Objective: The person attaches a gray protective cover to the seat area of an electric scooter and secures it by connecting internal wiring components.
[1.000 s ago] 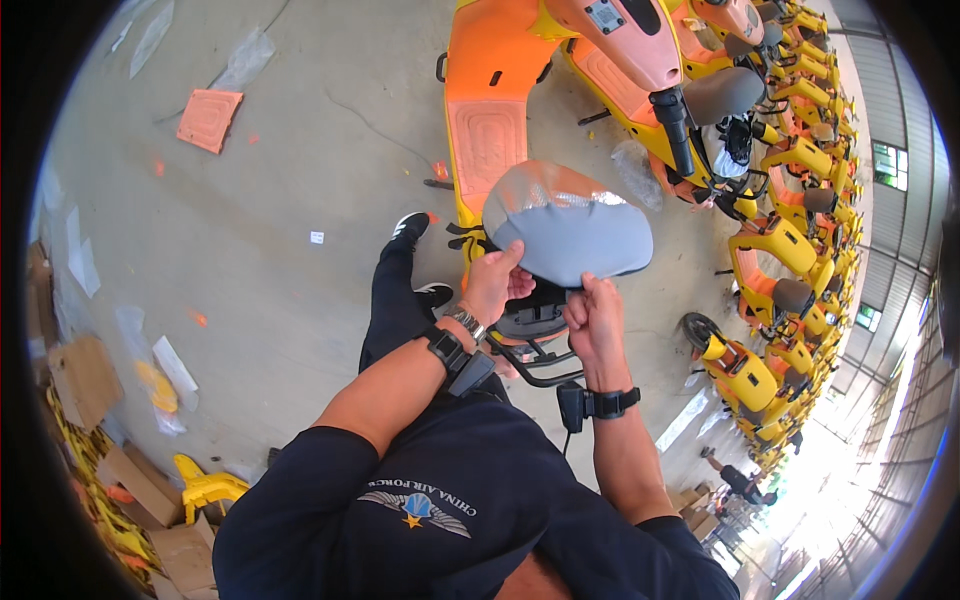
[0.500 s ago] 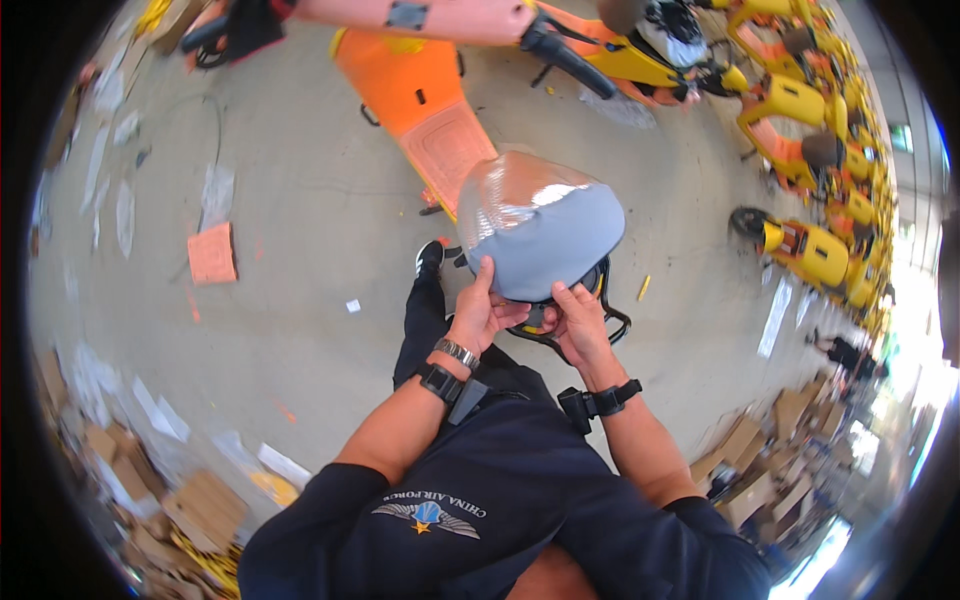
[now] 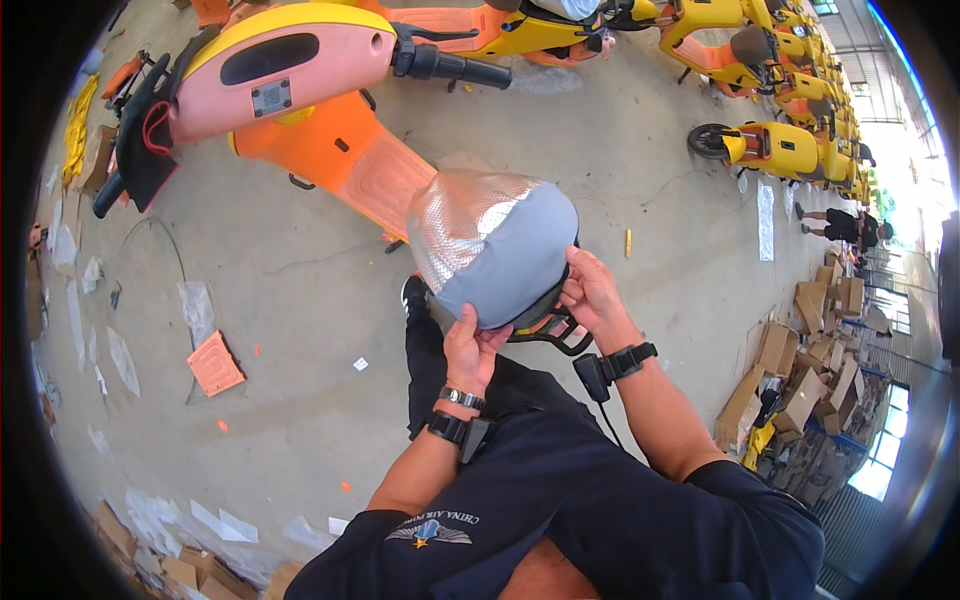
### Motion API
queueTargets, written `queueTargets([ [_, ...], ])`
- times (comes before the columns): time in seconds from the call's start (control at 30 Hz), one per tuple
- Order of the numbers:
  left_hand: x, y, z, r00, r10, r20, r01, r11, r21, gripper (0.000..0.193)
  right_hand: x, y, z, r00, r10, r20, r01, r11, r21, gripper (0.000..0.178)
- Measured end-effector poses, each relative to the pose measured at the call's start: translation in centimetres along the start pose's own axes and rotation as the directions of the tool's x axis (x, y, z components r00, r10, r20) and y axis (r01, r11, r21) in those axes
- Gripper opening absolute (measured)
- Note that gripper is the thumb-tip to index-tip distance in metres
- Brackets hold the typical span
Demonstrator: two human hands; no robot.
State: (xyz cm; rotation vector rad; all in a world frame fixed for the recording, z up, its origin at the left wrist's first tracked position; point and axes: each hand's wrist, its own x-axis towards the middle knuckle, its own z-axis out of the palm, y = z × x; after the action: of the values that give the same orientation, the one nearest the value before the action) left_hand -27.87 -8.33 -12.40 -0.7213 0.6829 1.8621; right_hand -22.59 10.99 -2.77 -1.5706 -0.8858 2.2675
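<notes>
A grey and shiny silver seat cover (image 3: pixel 520 255) is draped over the saddle of an electric scooter, whose orange footboard (image 3: pixel 385 170) stretches away to the upper left. My left hand (image 3: pixel 470 350) holds the cover's near edge, thumb on top and fingers tucked beneath. At the cover's right edge, my right hand (image 3: pixel 592 292) pinches the fabric between thumb and fingers. A black rear rack (image 3: pixel 568 340) shows under the cover, between my hands. The saddle itself is hidden by the cover.
The scooter's pink and yellow front (image 3: pixel 290 65) and black handlebar grip (image 3: pixel 460 70) stand ahead. Yellow scooters (image 3: pixel 790 150) line the right side. Cardboard boxes (image 3: pixel 800 390) pile up at the lower right. An orange panel (image 3: pixel 215 364) lies on the floor, left. A person (image 3: pixel 845 226) is far right.
My right hand has moved from the cover's near edge to its right edge. The left hand remains on the near edge. The view has turned, bringing more of the scooter's front in.
</notes>
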Motion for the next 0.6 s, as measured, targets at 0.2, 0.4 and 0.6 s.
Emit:
queueTargets([
  [0.2,-0.4,0.1,-0.3,0.998,-0.029,0.051,0.029,1.000,0.004,0.041,2.4,0.1,-2.2,1.000,-0.015,-0.019,0.015,1.000,-0.011,0.021],
  [0.4,-0.5,0.5,-0.4,0.998,-0.046,0.036,0.046,0.999,0.001,0.041,2.6,0.0,-2.3,0.996,-0.047,-0.074,0.041,0.996,-0.081,0.019],
  [0.6,-0.7,1.2,-0.8,0.983,-0.174,0.050,0.174,0.985,0.011,0.041,2.3,-0.3,-2.3,0.990,-0.061,-0.124,0.032,0.974,-0.224,0.020],
])
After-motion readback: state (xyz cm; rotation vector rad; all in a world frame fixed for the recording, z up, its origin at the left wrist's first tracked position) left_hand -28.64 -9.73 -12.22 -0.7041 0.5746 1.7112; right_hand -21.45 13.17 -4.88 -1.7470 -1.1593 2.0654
